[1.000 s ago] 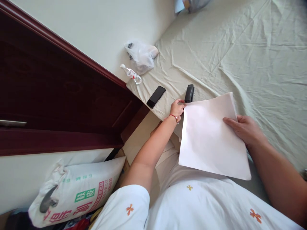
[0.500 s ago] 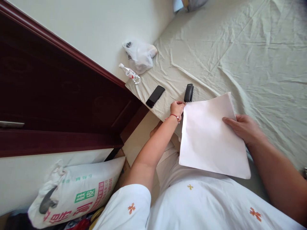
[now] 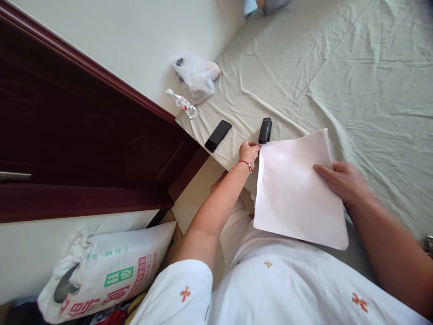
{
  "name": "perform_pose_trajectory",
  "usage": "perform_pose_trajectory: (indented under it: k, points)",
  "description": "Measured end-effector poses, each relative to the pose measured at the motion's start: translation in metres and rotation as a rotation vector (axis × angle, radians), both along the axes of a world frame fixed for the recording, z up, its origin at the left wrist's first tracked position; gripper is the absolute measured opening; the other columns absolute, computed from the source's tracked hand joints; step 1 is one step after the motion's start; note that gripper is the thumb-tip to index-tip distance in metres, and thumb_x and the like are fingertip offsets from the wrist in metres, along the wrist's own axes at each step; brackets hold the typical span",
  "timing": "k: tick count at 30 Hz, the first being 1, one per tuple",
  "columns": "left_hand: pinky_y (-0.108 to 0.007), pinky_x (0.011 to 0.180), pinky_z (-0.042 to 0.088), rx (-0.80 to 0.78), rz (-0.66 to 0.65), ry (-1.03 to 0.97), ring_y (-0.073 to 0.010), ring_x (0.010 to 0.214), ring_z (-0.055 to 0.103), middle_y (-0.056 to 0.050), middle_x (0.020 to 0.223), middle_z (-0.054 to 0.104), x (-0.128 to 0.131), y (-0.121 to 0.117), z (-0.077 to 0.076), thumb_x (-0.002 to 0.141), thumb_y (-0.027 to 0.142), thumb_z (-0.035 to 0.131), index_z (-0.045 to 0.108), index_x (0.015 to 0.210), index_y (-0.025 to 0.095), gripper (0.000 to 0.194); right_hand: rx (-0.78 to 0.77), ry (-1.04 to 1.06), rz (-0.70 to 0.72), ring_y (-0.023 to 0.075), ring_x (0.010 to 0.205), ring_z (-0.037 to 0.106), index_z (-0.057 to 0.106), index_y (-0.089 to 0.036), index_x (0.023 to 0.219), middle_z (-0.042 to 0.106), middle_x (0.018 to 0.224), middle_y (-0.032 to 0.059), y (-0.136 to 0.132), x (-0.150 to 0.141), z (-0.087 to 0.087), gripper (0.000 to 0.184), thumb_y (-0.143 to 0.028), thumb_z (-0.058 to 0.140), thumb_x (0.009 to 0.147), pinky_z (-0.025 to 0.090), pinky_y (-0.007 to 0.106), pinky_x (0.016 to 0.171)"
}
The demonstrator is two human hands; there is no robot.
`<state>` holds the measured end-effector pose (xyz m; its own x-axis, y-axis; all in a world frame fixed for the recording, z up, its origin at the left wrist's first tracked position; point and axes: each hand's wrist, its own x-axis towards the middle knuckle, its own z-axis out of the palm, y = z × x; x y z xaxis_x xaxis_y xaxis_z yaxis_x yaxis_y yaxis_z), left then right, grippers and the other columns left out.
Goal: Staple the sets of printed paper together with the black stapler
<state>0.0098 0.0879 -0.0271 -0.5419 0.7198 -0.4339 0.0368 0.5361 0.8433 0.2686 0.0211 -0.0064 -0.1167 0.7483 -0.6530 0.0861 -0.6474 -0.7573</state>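
Observation:
White paper (image 3: 296,189), seemingly more than one sheet, is held up over my lap at the bed's edge. My left hand (image 3: 249,152) pinches its upper left corner between thumb and fingers. On the opposite side, my right hand (image 3: 345,180) grips the right edge, thumb on top and the other fingers hidden underneath. A black stapler (image 3: 265,130) lies on the sheet just beyond the paper's upper left corner, close to my left fingertips. To the left of it lies a black phone (image 3: 218,136), face up.
A clear plastic bottle (image 3: 182,104) and a white plastic bag (image 3: 196,77) are by the wall on the pale green bedsheet (image 3: 291,67). Dark red wooden furniture (image 3: 84,122) stands at left. Below it leans a printed white sack (image 3: 111,271).
The paper's lower right corner has shifted slightly left and up. Both hands keep their hold in nearly the same places, and the view has moved a little.

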Motion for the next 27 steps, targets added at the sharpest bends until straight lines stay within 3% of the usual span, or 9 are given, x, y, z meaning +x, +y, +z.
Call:
perform_pose_trajectory:
  k: [4, 7, 10, 13, 16, 22, 24, 27]
  points:
    - [-0.028, 0.077, 0.046, 0.073, -0.113, 0.278, -0.0152, 0.075, 0.062, -0.002, 0.082, 0.064, -0.011, 0.002, -0.015, 0.077, 0.017, 0.077, 0.058, 0.096, 0.017, 0.027, -0.012, 0.027, -0.015, 0.0196, 0.048, 0.068, 0.071, -0.021, 0.081, 0.074, 0.064, 0.0032, 0.0, 0.0, 0.0, 0.011, -0.027, 0.065, 0.089, 0.052, 0.025, 0.042]
    - [-0.034, 0.096, 0.05, 0.137, -0.234, 0.562, -0.0211, 0.1, 0.068, -0.011, 0.104, 0.071, -0.017, -0.002, -0.014, 0.083, 0.014, 0.07, 0.062, 0.109, 0.015, 0.028, 0.0, 0.031, -0.032, 0.0204, 0.048, 0.068, 0.071, -0.021, 0.081, 0.075, 0.065, 0.004, -0.001, -0.001, -0.001, 0.009, -0.027, 0.067, 0.087, 0.051, 0.025, 0.041]
    - [-0.037, 0.119, 0.041, 0.285, -0.401, 0.849, -0.0221, 0.135, 0.058, -0.016, 0.14, 0.064, -0.019, -0.009, -0.003, 0.084, 0.0, 0.053, 0.065, 0.126, 0.014, 0.046, -0.005, 0.034, -0.045, 0.0209, 0.048, 0.068, 0.071, -0.021, 0.08, 0.075, 0.066, 0.0047, -0.001, -0.001, -0.002, 0.009, -0.027, 0.067, 0.086, 0.051, 0.027, 0.042]
    - [-0.04, 0.131, 0.029, 0.375, -0.625, 1.016, -0.019, 0.153, 0.044, -0.01, 0.156, 0.057, -0.022, -0.018, 0.004, 0.084, -0.005, 0.039, 0.064, 0.139, 0.018, 0.065, -0.012, 0.032, -0.04, 0.0206, 0.049, 0.068, 0.071, -0.021, 0.079, 0.075, 0.066, 0.0052, -0.001, -0.001, -0.002, 0.01, -0.027, 0.068, 0.086, 0.051, 0.027, 0.042]
    - [-0.049, 0.135, 0.019, 0.301, -0.775, 1.1, -0.018, 0.157, 0.04, -0.005, 0.154, 0.06, -0.025, -0.026, 0.002, 0.086, -0.005, 0.037, 0.065, 0.142, 0.024, 0.068, -0.012, 0.032, -0.033, 0.0205, 0.05, 0.068, 0.071, -0.021, 0.08, 0.075, 0.068, 0.0054, -0.001, 0.0, -0.001, 0.01, -0.028, 0.068, 0.086, 0.051, 0.026, 0.043]
    - [-0.057, 0.135, 0.003, 0.277, -0.858, 1.163, -0.0196, 0.156, 0.042, -0.007, 0.15, 0.063, -0.024, -0.026, 0.001, 0.092, -0.001, 0.038, 0.066, 0.14, 0.023, 0.061, -0.021, -0.01, -0.026, 0.0197, 0.049, 0.067, 0.07, -0.022, 0.078, 0.074, 0.067, 0.0059, -0.001, -0.001, 0.003, 0.01, -0.029, 0.068, 0.086, 0.051, 0.027, 0.044]
    - [-0.058, 0.135, 0.005, 0.277, -0.863, 1.137, -0.0212, 0.156, 0.041, -0.007, 0.149, 0.063, -0.023, -0.024, 0.005, 0.092, -0.001, 0.038, 0.068, 0.139, 0.023, 0.06, -0.022, -0.029, -0.013, 0.0204, 0.049, 0.067, 0.07, -0.022, 0.079, 0.074, 0.067, 0.0065, 0.0, -0.002, 0.004, 0.01, -0.03, 0.068, 0.085, 0.051, 0.028, 0.045]
    - [-0.054, 0.135, 0.017, 0.294, -0.804, 1.02, -0.023, 0.155, 0.042, -0.007, 0.155, 0.058, -0.025, -0.028, 0.004, 0.087, 0.0, 0.044, 0.063, 0.144, 0.022, 0.064, 0.027, -0.108, 0.048, 0.0241, 0.052, 0.07, 0.071, -0.023, 0.078, 0.074, 0.066, 0.0081, -0.001, -0.003, 0.006, 0.012, -0.033, 0.068, 0.083, 0.053, 0.03, 0.047]
